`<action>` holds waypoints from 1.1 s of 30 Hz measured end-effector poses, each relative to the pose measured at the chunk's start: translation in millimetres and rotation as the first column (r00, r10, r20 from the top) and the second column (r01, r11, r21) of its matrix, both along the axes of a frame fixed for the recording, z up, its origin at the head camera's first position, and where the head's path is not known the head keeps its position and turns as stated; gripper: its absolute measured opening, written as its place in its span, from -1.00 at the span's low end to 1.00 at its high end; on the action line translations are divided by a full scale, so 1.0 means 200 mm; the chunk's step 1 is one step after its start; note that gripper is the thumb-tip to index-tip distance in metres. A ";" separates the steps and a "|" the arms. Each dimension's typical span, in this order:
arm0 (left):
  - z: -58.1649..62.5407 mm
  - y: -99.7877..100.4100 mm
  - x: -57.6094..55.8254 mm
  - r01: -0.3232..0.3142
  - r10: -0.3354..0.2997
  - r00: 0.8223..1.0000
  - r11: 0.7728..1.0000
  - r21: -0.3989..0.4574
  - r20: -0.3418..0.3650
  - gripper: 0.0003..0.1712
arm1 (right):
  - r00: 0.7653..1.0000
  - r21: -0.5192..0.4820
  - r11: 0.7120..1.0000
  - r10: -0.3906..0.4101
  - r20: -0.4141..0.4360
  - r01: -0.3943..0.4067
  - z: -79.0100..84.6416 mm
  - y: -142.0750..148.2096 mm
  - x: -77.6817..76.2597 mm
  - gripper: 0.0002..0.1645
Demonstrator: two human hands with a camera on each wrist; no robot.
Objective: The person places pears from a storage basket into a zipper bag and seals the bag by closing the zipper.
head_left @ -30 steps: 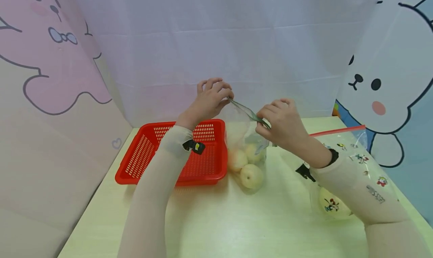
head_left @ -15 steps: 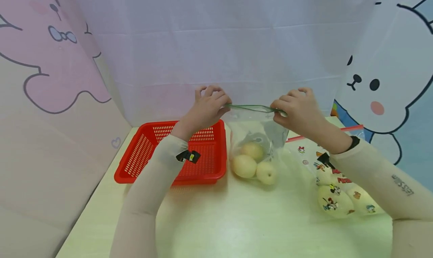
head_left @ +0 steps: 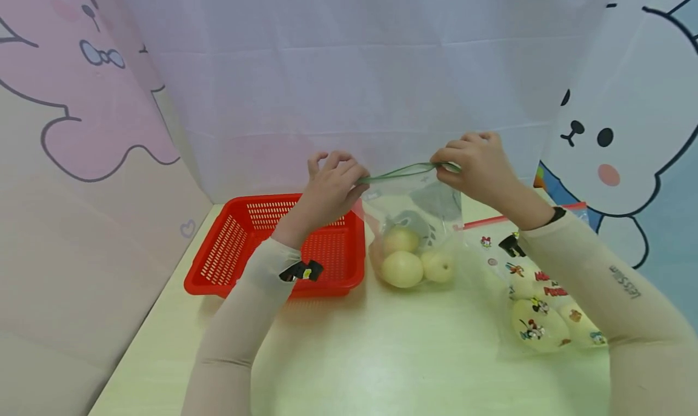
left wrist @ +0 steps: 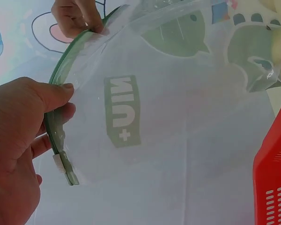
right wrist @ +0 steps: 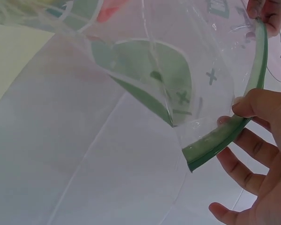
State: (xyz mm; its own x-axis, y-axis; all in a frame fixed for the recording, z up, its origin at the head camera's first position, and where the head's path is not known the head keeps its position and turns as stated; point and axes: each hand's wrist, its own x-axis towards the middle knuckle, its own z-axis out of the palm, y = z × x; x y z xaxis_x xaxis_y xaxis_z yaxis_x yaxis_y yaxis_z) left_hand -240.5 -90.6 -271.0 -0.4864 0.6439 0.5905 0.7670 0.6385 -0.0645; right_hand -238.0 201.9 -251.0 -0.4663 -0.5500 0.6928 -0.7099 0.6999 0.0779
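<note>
A clear zip bag (head_left: 417,201) with a green zip edge and green print stands upright on the table. Inside it, at the bottom, sit several pale yellow round fruits (head_left: 402,269). My left hand (head_left: 329,189) pinches the zip edge at the left end, near a small white slider (left wrist: 59,163). Toward the other end, my right hand (head_left: 474,165) pinches the same edge between thumb and fingers; a short piece of the green strip sticks out past it in the right wrist view. Between the hands the two lips of the bag's mouth part slightly.
A red plastic basket (head_left: 327,255) stands just left of the bag. At the right, partly under my right forearm, lies another zip bag (head_left: 537,289) with a red edge, cartoon prints and pale fruits inside. A white curtain (head_left: 349,71) hangs behind the table.
My right hand has moved right and up, drawing the bag's slack green edge out taut. My left hand has come down a little. The fruits in the bag have shifted and now show more plainly.
</note>
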 end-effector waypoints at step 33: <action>-0.18 -0.26 -0.02 -0.099 0.037 0.967 0.967 0.235 0.254 -0.75 | 0.975 -0.203 0.978 -0.008 0.220 0.054 -0.18 0.24 0.06 -0.85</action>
